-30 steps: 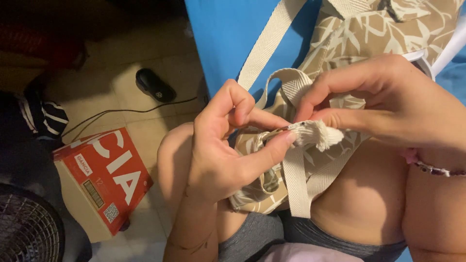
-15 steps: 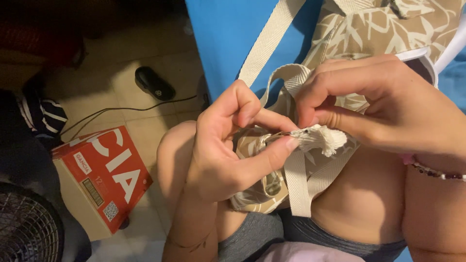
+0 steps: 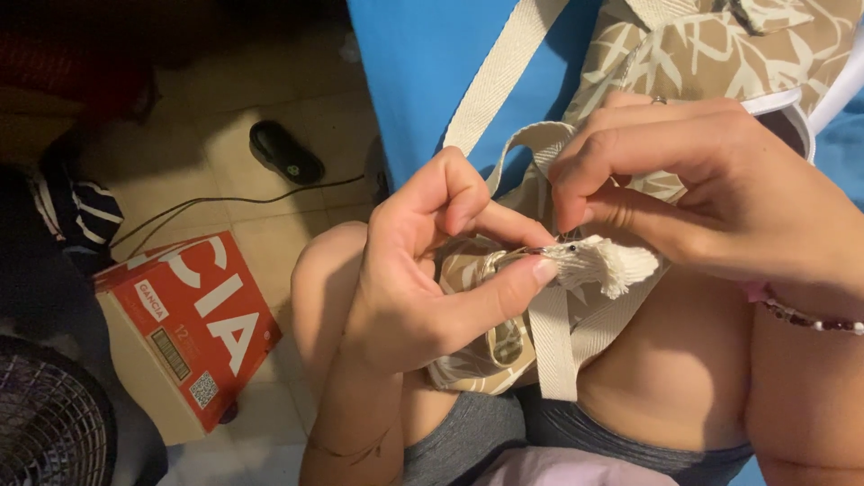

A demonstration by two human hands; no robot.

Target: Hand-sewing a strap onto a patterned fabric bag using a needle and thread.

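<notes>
The frayed strap end (image 3: 601, 264) sits at the middle of the scene, above the person's bare knees, and everything else is placed around it. It is the cut end of a cream webbing strap, its loose threads fanned out to the right. Just behind and below it lies the tan leaf-print tote bag (image 3: 720, 54), whose body reaches up to the top edge of the view and rests on a blue bed sheet (image 3: 423, 72). A second length of cream webbing (image 3: 499, 76) runs from near the strap end up and away to the top.

Left of the strap end the view falls to a tiled floor (image 3: 225, 153), the only open room; there lie a black slipper (image 3: 286, 153), a thin black cable (image 3: 225, 202) and, lower left, a red cardboard box (image 3: 184, 328) with a dark fan grille (image 3: 45, 427) at the corner. Right of the strap end, the space is crowded by the forearm and its beaded bracelet (image 3: 810, 319).

The left hand (image 3: 423, 288) comes from below, its thumb and forefinger pressed together on the webbing just left of the frayed threads, the other fingers curled. The right hand (image 3: 711, 189) reaches in from the right, its fingertips drawn together in a pinch at the top of the strap end, where a small dark thing, perhaps a needle, shows too small to tell.
</notes>
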